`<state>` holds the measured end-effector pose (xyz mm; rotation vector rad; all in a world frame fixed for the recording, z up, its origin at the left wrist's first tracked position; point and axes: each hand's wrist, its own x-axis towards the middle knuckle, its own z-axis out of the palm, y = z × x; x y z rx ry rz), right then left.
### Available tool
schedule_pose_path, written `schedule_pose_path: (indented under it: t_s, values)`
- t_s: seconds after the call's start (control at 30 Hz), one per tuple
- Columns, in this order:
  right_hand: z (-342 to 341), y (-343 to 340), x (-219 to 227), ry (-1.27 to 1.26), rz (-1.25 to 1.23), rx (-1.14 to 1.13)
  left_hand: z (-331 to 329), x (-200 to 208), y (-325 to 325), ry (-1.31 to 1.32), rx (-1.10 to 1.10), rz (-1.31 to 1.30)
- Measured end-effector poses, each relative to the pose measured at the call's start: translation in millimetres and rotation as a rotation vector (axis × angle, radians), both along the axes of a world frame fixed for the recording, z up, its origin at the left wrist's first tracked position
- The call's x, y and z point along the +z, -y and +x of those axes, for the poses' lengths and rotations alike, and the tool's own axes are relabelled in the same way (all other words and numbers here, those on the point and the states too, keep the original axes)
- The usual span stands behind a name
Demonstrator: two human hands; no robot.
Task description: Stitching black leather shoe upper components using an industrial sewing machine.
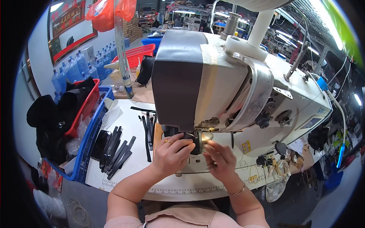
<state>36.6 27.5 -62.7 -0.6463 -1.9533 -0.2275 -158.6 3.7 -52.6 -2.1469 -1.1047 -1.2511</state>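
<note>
While the left hand [173, 152] holds a black piece [196, 147] beneath the sewing machine's head [175, 76], its fingers drawn close together, the right hand [221, 159] curls just beside it, too blurred to tell whether it grips anything. Black strips [110, 147] lie leftward on the white table [137, 167].

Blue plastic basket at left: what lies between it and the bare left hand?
The head view shows, left to right: a dark glossy rectangular object, fanned flat black strips, separate black strips, a tan flat piece near the left hand.
</note>
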Motion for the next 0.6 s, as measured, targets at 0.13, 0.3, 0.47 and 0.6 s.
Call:
schedule_pose_path:
  t_s: [0.13,0.3,0.47,0.6]
  values:
    - [-14,-9,3,0.048,0.029,0.043,-3,-1,-1,0.035,-0.027,-0.016]
    - [-18,-9,4,0.060,0.040,0.034,-7,-1,-3,0.096,-0.087,-0.043]
    - [-19,-7,6,0.071,0.033,0.014,-9,-2,-7,0.115,-0.109,-0.044]
    - [-16,-6,4,0.019,-0.008,0.005,-9,3,-12,0.094,-0.069,-0.040]
